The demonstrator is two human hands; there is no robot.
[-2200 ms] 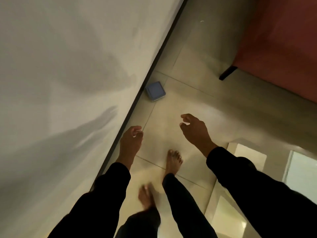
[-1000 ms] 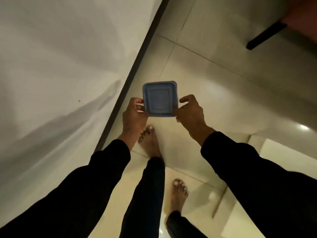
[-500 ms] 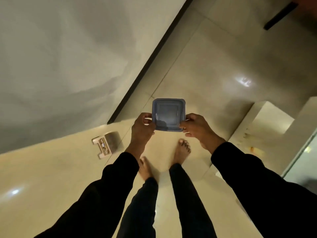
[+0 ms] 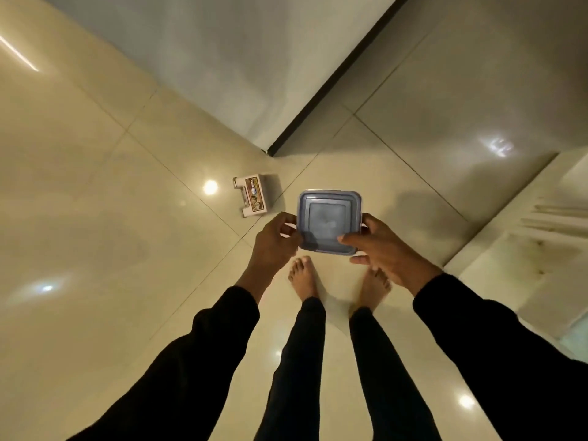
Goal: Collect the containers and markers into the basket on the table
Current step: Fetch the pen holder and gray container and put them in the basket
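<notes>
A square blue lidded container [image 4: 329,219] hangs in front of me above the tiled floor, lid facing up. My left hand [image 4: 273,240] grips its left edge with curled fingers. My right hand [image 4: 380,246] grips its right edge, thumb lying over the lid's near corner. Both arms wear black sleeves. No basket, table or markers are in view.
A small white box [image 4: 254,195] with a printed label lies on the glossy floor tiles, left of the container. A wall [image 4: 241,68] with a dark skirting strip ends at a corner behind it. A pale raised step [image 4: 521,265] runs along the right. My bare feet stand below the container.
I picked the blue container off the floor by the wall with both hands. The view has since swung round the wall's corner, and the small white box has come into sight.
</notes>
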